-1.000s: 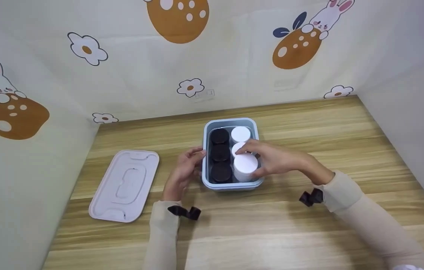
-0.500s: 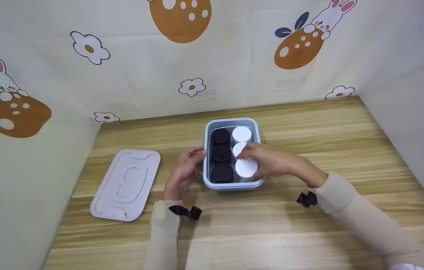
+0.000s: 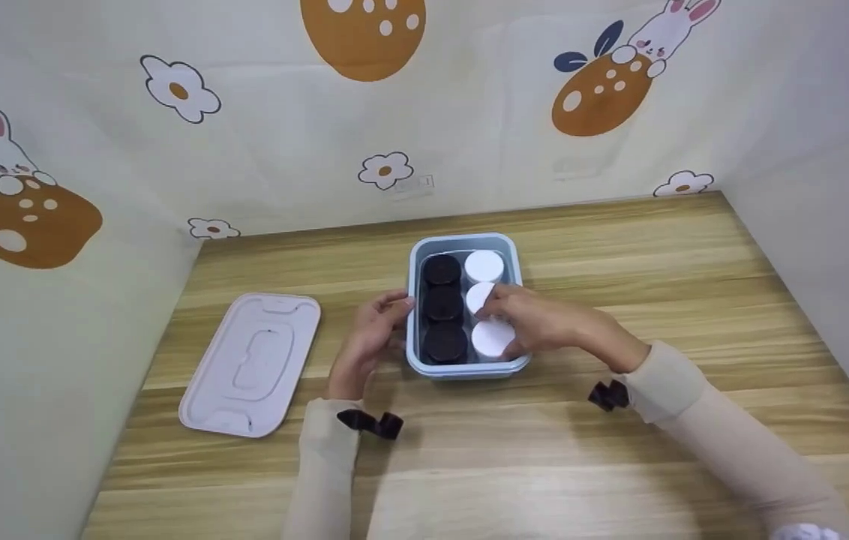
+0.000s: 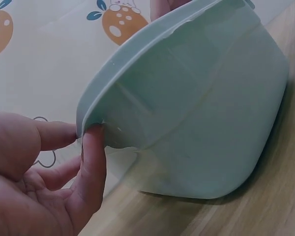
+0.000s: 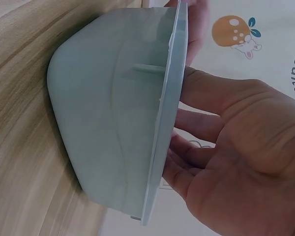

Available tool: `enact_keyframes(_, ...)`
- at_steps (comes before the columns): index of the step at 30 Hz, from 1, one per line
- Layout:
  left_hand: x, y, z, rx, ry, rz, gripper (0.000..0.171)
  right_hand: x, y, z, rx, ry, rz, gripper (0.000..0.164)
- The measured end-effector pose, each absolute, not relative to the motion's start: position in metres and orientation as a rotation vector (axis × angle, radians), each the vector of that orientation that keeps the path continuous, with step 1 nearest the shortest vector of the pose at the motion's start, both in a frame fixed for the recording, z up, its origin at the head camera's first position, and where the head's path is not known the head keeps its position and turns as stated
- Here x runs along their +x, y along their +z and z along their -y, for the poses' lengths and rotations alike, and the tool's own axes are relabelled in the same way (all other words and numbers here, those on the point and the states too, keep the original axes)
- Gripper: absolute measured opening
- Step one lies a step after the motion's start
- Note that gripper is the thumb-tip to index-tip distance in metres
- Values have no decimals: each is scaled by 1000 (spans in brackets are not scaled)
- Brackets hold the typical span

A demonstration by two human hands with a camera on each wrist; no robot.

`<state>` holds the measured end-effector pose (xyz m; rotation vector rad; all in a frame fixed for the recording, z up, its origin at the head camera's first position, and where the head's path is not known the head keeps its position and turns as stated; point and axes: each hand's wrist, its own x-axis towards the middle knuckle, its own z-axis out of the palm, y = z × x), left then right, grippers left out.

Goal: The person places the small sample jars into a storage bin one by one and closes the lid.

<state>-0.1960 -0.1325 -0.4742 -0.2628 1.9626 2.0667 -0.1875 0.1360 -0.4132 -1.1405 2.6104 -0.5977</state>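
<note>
A light blue plastic bin (image 3: 462, 370) stands on the table, holding two rows of round-topped jars. Three black jars (image 3: 445, 343) line its left side and three white jars (image 3: 484, 266) its right. My left hand (image 3: 370, 334) pinches the left rim; in the left wrist view the thumb and a finger (image 4: 94, 157) lie on either side of that edge. Reaching over the right rim, my right hand (image 3: 548, 321) grips the nearest white jar (image 3: 492, 335), which sits low in its row. From the right wrist view, the bin wall (image 5: 108, 113) hides the fingertips and the jar.
A pale, flat lid (image 3: 248, 364) with moulded grooves lies on the wood-grain table (image 3: 642, 255), left of the left hand. Printed fabric walls (image 3: 484, 112) rise behind the table and at both sides. Each wrist wears a black mount (image 3: 372, 424).
My right hand has lowered the nearest white jar into the bin, and its top now sits close to the level of the others. The left hand has stayed at the rim.
</note>
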Motion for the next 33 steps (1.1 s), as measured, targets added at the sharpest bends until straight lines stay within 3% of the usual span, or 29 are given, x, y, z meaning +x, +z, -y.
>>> enact_keyframes(7, -191, -469, 148, -320, 2049, -2020, 34, -189, -411, -136, -1154, -690, -2590, 48)
enact_keyframes(13, -184, -463, 172, -346, 1912, -2233, 39, -181, -413, -129, -1063, -1158, -2581, 33)
enact_keyframes(23, -169, -453, 212, -330, 1735, -2483, 46, -156, -415, -89, -692, -1878, -2145, 47)
enact_keyframes(33, -154, -438, 273, -15, 1208, -2776, 64, -128, -415, -38, -528, -2031, -1643, 55)
